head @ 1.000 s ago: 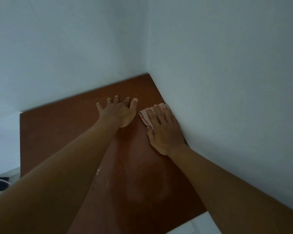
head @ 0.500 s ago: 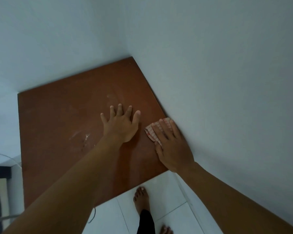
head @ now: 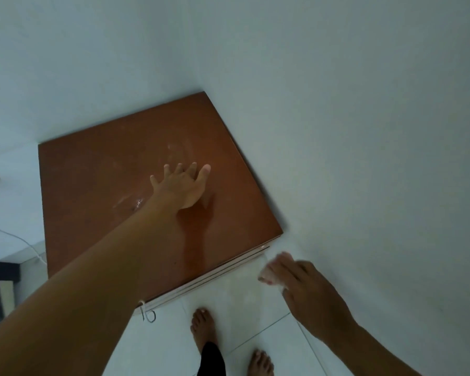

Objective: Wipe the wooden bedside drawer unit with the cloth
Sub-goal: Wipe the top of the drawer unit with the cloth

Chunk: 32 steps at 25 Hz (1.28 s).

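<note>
The wooden bedside drawer unit (head: 87,185) fills the corner between two white walls; I see its reddish-brown top from above, with faint smears near the middle. My left hand (head: 183,185) rests flat on the top, fingers spread and straight. My right hand (head: 307,289) is off the unit, past its front right corner and over the floor, blurred by motion. It holds the pale checked cloth (head: 269,274), which shows at its fingertips.
White walls (head: 364,131) close in behind and to the right of the unit. Two bare feet (head: 204,327) stand on white floor tiles just in front of it. A thin white cable (head: 17,240) runs down the left side, and a small loop (head: 148,316) hangs at the front edge.
My right hand has slid the cloth along the right edge toward me and off the front corner of the top. The view has pulled back; my left hand stays flat on the top.
</note>
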{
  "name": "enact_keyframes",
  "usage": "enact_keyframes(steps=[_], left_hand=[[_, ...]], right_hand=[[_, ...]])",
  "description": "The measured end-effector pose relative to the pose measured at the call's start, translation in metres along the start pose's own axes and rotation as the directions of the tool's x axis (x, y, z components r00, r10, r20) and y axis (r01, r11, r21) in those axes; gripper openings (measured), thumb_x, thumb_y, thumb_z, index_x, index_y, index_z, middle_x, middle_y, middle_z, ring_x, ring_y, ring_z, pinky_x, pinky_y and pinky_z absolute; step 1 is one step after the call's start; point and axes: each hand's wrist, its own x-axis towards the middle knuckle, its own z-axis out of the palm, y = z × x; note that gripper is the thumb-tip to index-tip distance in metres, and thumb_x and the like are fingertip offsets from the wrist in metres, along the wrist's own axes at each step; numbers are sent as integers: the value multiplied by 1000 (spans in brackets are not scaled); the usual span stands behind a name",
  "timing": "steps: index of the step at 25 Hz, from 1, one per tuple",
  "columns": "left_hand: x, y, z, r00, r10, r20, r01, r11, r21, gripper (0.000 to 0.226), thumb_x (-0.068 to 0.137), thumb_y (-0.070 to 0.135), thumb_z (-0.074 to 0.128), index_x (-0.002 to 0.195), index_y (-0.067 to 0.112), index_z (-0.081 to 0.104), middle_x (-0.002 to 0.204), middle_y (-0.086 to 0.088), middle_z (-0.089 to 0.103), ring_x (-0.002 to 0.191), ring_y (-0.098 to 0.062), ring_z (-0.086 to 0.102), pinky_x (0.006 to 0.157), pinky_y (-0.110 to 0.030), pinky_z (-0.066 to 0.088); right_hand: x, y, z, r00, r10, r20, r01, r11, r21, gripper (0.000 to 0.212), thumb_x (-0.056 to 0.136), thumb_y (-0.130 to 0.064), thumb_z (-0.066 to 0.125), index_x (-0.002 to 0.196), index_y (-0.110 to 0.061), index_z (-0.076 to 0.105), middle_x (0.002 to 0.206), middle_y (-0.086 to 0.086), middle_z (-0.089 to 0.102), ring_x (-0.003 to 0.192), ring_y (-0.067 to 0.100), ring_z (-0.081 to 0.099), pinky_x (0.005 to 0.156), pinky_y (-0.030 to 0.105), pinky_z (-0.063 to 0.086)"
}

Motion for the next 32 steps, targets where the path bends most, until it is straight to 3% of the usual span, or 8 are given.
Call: enact_keyframes(steps=[2,5,10,16,18,22,26,32], left_hand=[[5,-17,-10,1000,-27,-12,26,1000,-15,79,93,75,0,160,38,17,171,-1,9,157,-31,-3,121,-63,-2],[22,-47,-29,998,-52,-33,51,998,-35,76,95,73,3,160,38,17,171,-1,9,157,-31,-2,122,-62,2],[71,-94,-59,998,-2,-55,-2,997,-75,73,95,73,8,160,40,18,171,-2,7,157,-33,0,122,-59,3],[140,-131,-60,989,88,-116,-97,992,-76,66,100,64,19,160,38,16,171,-4,3,157,-31,1,123,-54,9],[149,-138,-50,980,115,-160,-124,991,-52,64,102,59,20,161,35,14,171,-4,3,157,-28,2,125,-50,10],[145,-138,-37,969,123,-213,-141,988,-70,62,103,52,20,162,34,9,171,-4,-1,157,-26,-3,126,-48,5],[145,-137,-38,973,123,-197,-144,985,-97,61,104,51,17,162,35,9,171,-3,-4,157,-24,-6,126,-48,3],[143,-132,-49,987,106,-120,-119,987,-104,60,104,52,16,162,34,11,171,-3,-3,157,-26,-5,125,-48,3]], right_hand=[[62,-21,-22,988,-31,-154,44,996,79,52,87,-10,54,138,-12,64,142,6,63,112,27,63,95,35,58],[174,-43,-40,959,72,-275,-18,981,194,55,90,-15,49,143,-14,60,148,7,59,125,28,55,105,37,50],[347,-64,-33,980,136,-148,-103,972,213,55,94,-16,48,148,-16,54,156,8,51,137,35,47,114,42,39],[491,-71,15,991,125,-43,-113,972,205,55,96,-20,49,151,-23,50,160,4,45,142,35,40,114,51,40],[515,-71,31,995,104,12,-104,984,143,54,97,-29,50,151,-28,49,161,1,43,147,32,34,117,53,36],[530,-72,53,995,81,63,-85,995,53,53,101,-55,37,150,-35,46,164,-4,36,156,25,19,126,57,12],[532,-73,63,985,38,170,-29,998,-57,60,107,-54,21,164,-37,13,175,-3,5,161,28,-5,128,51,0],[489,-73,66,991,31,128,-18,995,-98,65,102,-56,11,164,-37,13,174,-2,10,161,30,-2,129,49,5]])
